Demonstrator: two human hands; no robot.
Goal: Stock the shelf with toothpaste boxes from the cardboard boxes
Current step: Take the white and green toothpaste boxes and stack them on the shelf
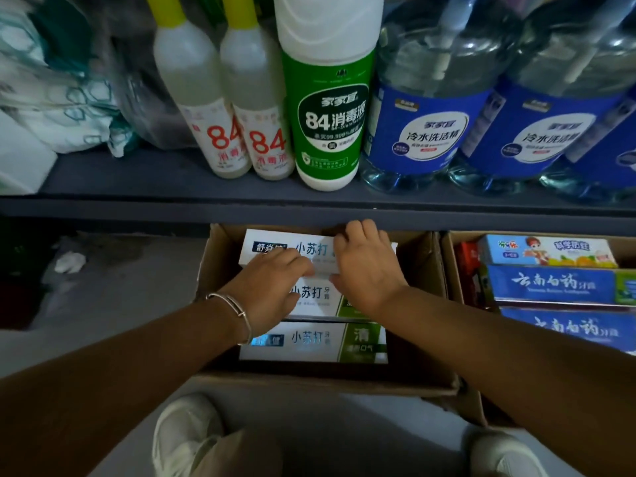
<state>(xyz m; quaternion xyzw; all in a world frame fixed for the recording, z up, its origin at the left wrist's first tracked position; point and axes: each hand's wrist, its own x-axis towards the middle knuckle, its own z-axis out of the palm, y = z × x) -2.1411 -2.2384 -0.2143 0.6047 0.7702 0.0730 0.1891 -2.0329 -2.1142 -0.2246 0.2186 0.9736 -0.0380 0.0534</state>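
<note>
The top toothpaste box (pixel 275 247) was long and white, with a dark blue brand patch at its left end and pale blue characters along its face; it lay tilted at the far end of the open cardboard box (pixel 425 270), its far edge close under the lip of the shelf (pixel 137 208). Below it lay two more white boxes of the same kind, the middle one (pixel 316 297) and the nearest one (pixel 309 342), each with a green panel at its right end. The left hand (pixel 272 287), with a thin silver bracelet (pixel 234 309) on its wrist, lay across the top box and the middle one, its fingers (pixel 299 265) stretched out and pressed on the carton's front edge. The right hand (pixel 364 266) covered the right end of the top box, its fingers (pixel 361 228) curled over the far edge, holding it. A second cardboard box (pixel 451 266) stood just to the right, touching the first, and held a children's toothpaste carton (pixel 547 251) with cartoon art and two blue cartons (pixel 550 285) with white script. On the shelf above stood two slim bottles (pixel 220 98) with yellow caps and red "84" print, a white bottle with a green label (pixel 328 108), and large clear jugs with blue labels (pixel 430 108). Bagged goods (pixel 51 91) sat at the shelf's left. White shoes (pixel 186 432) showed on the floor (pixel 120 290) below.
</note>
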